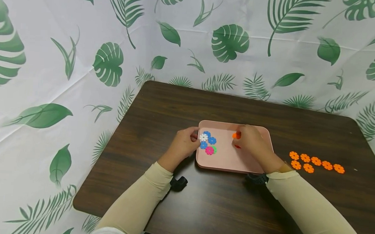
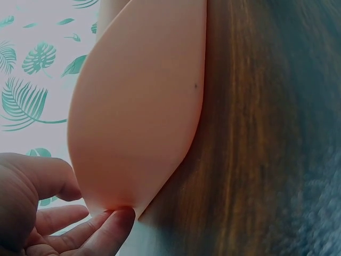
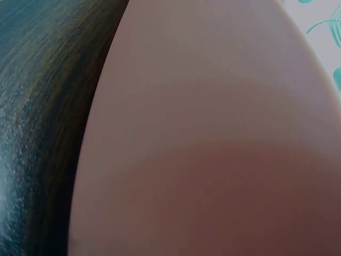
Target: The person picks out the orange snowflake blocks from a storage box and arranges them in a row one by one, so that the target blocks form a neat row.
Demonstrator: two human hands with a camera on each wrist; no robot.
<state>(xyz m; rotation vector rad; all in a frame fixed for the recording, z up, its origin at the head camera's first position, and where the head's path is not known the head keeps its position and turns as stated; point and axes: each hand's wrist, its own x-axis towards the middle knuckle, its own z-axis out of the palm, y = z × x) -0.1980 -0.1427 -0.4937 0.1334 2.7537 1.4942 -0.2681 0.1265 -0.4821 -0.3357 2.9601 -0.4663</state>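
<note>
A pink tray lies on the dark table. My left hand holds the tray's left edge; in the left wrist view its fingertips touch the outer wall. My right hand is over the tray's right half, pinching an orange flower-shaped disc. A red disc shows partly below its fingers. In the tray's left end are blue discs, a white disc, a pink disc and a partly covered green disc. The right wrist view shows the tray wall, not the hand.
Right of the tray, several orange discs lie in two rows on the table. A leaf-patterned white cloth hangs behind and left of the table. Dark wrist straps sit under both forearms.
</note>
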